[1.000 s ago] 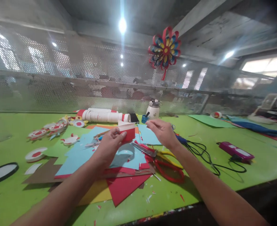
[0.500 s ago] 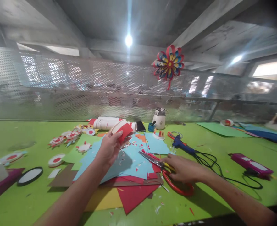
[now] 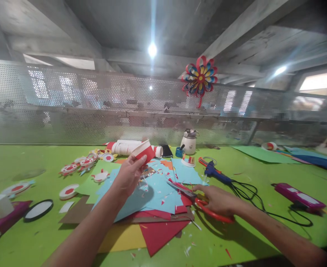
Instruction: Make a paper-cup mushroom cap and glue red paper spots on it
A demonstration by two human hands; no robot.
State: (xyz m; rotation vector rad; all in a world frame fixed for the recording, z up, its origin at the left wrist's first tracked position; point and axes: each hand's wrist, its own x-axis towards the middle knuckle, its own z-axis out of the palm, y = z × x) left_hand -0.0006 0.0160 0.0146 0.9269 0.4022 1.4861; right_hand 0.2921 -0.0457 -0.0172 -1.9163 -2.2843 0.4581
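My left hand (image 3: 128,174) holds a red and white paper cup (image 3: 144,150) between thumb and fingers, raised over the pile of paper. The cup's far side is hidden from me. Orange-handled scissors (image 3: 181,188) are gripped by my right hand (image 3: 220,202) at the pile's right edge, blades pointing left. Blue paper sheets (image 3: 135,200) with small white and red scraps lie below both hands. A red sheet (image 3: 163,237) and a yellow sheet (image 3: 124,237) stick out at the front.
Paper-cup turtle-like crafts (image 3: 87,162) lie at the left, near a round black-rimmed disc (image 3: 38,210). A blue glue gun (image 3: 216,172) with a black cord is right of the pile. Behind stand white rolls (image 3: 127,147), a phone (image 3: 167,151) and a white bottle (image 3: 189,142).
My left hand has turned the cup, so its side faces me more. My right hand has lifted the scissors slightly and tilted them, and its fingers have shifted along the handles.
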